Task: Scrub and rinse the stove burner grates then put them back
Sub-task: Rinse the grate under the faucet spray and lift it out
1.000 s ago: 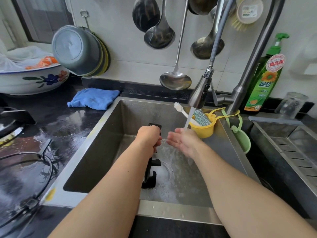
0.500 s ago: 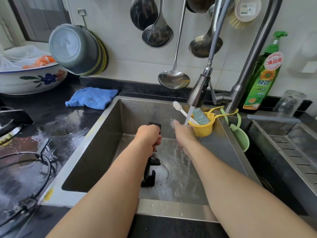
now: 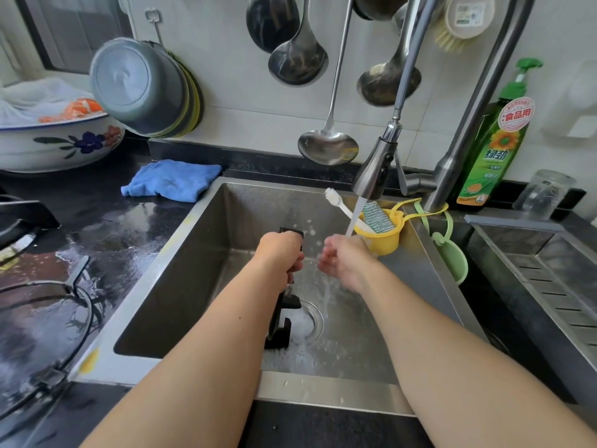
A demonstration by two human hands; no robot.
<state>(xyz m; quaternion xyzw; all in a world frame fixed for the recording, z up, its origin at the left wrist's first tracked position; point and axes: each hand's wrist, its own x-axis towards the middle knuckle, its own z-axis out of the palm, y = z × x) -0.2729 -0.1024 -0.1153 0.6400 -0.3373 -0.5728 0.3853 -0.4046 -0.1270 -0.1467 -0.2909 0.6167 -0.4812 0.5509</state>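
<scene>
Where water runs, grate [image 3: 280,318] in sink [image 3: 193,253]

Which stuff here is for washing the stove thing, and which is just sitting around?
For the job: black grate held by the left hand; right hand under the water; faucet; sink; toothbrush; scrub pad; dish soap.

Lying about: blue cloth; ladles; flowered bowl; glass jar.

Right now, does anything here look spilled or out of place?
Yes. Water and suds are spread over the black counter left of the sink, reaching the stove. The left hand holds the grate standing on edge in the sink.
</scene>
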